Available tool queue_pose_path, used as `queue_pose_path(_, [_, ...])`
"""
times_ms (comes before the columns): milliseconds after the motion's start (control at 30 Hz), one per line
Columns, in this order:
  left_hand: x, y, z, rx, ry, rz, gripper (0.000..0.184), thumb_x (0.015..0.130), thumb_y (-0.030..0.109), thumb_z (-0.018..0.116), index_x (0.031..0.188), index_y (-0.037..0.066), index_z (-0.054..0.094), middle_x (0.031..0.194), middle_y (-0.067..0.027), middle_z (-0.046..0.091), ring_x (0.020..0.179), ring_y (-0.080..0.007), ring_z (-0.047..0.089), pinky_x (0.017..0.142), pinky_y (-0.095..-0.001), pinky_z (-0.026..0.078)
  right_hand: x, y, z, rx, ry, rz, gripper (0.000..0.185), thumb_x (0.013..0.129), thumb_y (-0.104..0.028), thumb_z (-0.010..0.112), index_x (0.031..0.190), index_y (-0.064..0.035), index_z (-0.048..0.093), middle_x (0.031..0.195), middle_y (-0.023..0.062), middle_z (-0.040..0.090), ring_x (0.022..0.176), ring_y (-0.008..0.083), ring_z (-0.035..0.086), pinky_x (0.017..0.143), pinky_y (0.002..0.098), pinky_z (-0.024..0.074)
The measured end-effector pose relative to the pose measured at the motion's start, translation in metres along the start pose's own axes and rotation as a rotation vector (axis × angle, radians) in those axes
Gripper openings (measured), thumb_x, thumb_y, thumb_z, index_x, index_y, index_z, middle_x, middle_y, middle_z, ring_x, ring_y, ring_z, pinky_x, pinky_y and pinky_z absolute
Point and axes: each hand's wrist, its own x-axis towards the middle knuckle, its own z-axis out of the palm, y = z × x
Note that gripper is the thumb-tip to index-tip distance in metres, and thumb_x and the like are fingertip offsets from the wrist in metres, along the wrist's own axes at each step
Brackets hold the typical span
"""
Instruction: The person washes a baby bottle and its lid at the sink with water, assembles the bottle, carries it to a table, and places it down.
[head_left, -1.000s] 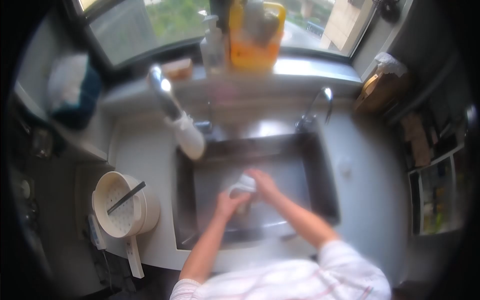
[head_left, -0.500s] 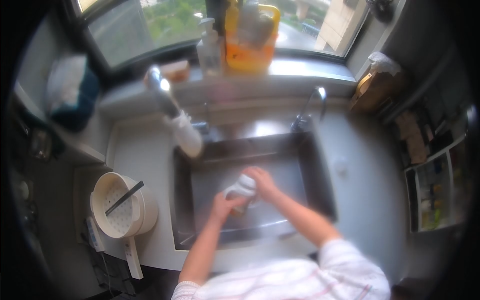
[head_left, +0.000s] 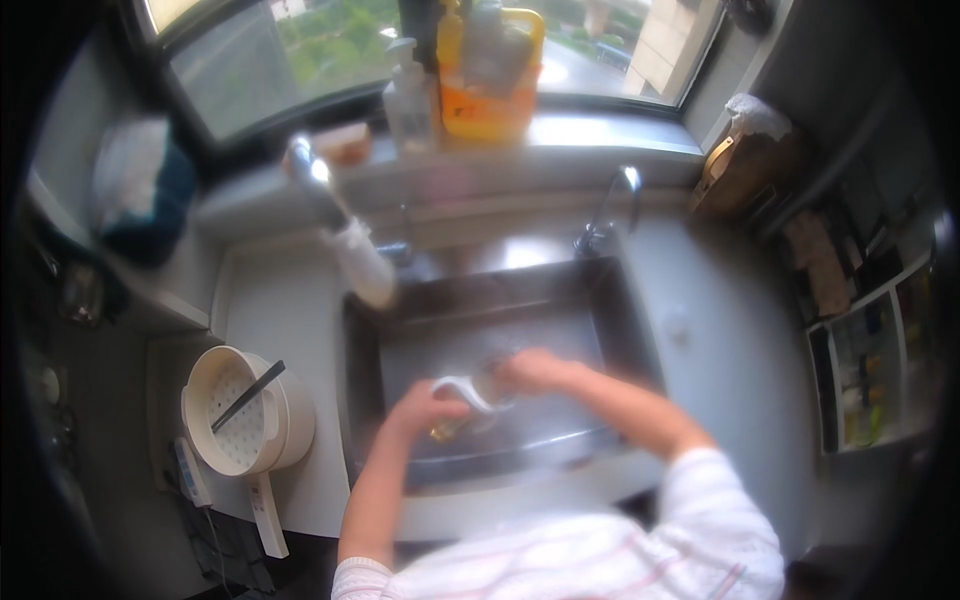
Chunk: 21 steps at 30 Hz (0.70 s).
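Sink (head_left: 628, 325) below — over it, the left hand (head_left: 425, 408) grips a white object (head_left: 462, 383); whether the right hand (head_left: 530, 370), just beside it, holds anything, I cannot tell. A cream perforated pot (head_left: 230, 445) contains a slim dark utensil (head_left: 248, 397).

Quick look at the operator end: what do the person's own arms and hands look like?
The left hand and right hand are bare, as are the forearms. Short white sleeves belong to a white top with thin reddish stripes. I see no gloves, watch or cables; blur hides finer detail.
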Motion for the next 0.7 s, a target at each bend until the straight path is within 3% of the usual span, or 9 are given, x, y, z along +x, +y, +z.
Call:
queue_pose_path(67, [0.002,0.016,0.002,0.242,-0.066,-0.107,0.048,0.059,0.028,0.077,0.099,0.005,0.064,0.091,-0.0019,0.063,0.085,-0.0126,0.056,0.078,-0.0271,0.042,0.012,-0.003,0.012,-0.245,-0.181,-0.035,0.021,0.078,-0.024,0.052,0.088,-0.0119,0.065,0.087,0.0098,0.065,0.083,0.0289,0.061,0.070,0.0400,0.0485])
queue_pose_path(167, [0.018,0.009,0.001,0.455,-0.078,-0.211,0.053,0.056,0.035,0.078,0.099,0.006,0.064,0.089,-0.0020,0.063,0.082,-0.0127,0.055,0.075,-0.0274,0.042,0.017,-0.010,0.023,-0.336,-0.302,-0.052,0.023,0.075,-0.024,0.054,0.084,-0.0064,0.065,0.086,0.0137,0.064,0.082,0.0296,0.062,0.069,0.0402,0.0491])
queue_pose_path(200, [0.020,0.012,0.001,0.464,-0.060,-0.233,0.055,0.054,0.036,0.079,0.099,0.008,0.065,0.087,-0.0028,0.063,0.079,-0.0138,0.055,0.069,-0.0285,0.044,0.019,-0.009,0.025,-0.279,-0.270,-0.014,0.024,0.071,-0.022,0.056,0.081,-0.0014,0.065,0.085,0.0161,0.064,0.083,0.0301,0.062,0.070,0.0398,0.0489])
queue_pose_path(333, [0.024,0.021,-0.015,0.450,-0.080,-0.297,0.053,0.053,0.035,0.079,0.098,0.010,0.066,0.084,-0.0035,0.062,0.076,-0.0135,0.055,0.060,-0.0294,0.045,0.030,0.002,0.037,-0.006,-0.137,0.083,0.022,0.071,-0.021,0.057,0.083,-0.0042,0.066,0.086,0.0167,0.064,0.085,0.0325,0.061,0.073,0.0396,0.0478])
queue_pose_path(433, [0.032,0.004,-0.016,0.552,0.003,-0.295,0.052,0.055,0.034,0.079,0.098,0.008,0.065,0.084,-0.0026,0.062,0.076,-0.0126,0.055,0.063,-0.0279,0.044,0.040,0.013,0.048,-0.092,-0.175,0.025,0.028,0.077,-0.030,0.054,0.081,-0.0061,0.067,0.082,0.0139,0.065,0.075,0.0287,0.063,0.064,0.0379,0.0496])
queue_pose_path(533, [0.033,-0.013,-0.024,0.237,-0.071,-0.156,0.050,0.057,0.030,0.079,0.098,0.006,0.065,0.085,-0.0020,0.062,0.079,-0.0127,0.055,0.068,-0.0266,0.043,0.041,0.037,0.054,0.465,-0.129,0.041,0.042,0.081,-0.044,0.049,0.082,-0.0061,0.067,0.079,0.0097,0.064,0.060,0.0217,0.062,0.052,0.0323,0.0488])
queue_pose_path(633, [0.039,-0.017,-0.022,0.221,-0.095,-0.208,0.047,0.059,0.027,0.078,0.097,0.005,0.064,0.088,-0.0015,0.062,0.082,-0.0131,0.055,0.075,-0.0262,0.042,0.035,0.026,0.044,0.442,-0.321,0.254,0.055,0.081,-0.056,0.044,0.084,-0.0057,0.066,0.078,0.0069,0.062,0.051,0.0160,0.057,0.044,0.0260,0.0454])
queue_pose_path(700, [0.034,-0.015,-0.018,0.227,-0.106,-0.191,0.045,0.059,0.027,0.078,0.096,0.005,0.065,0.087,-0.0011,0.062,0.082,-0.0126,0.054,0.075,-0.0269,0.042,0.029,0.018,0.033,0.381,-0.351,0.211,0.049,0.080,-0.050,0.048,0.086,-0.0045,0.065,0.077,0.0072,0.062,0.055,0.0184,0.058,0.045,0.0259,0.0454])
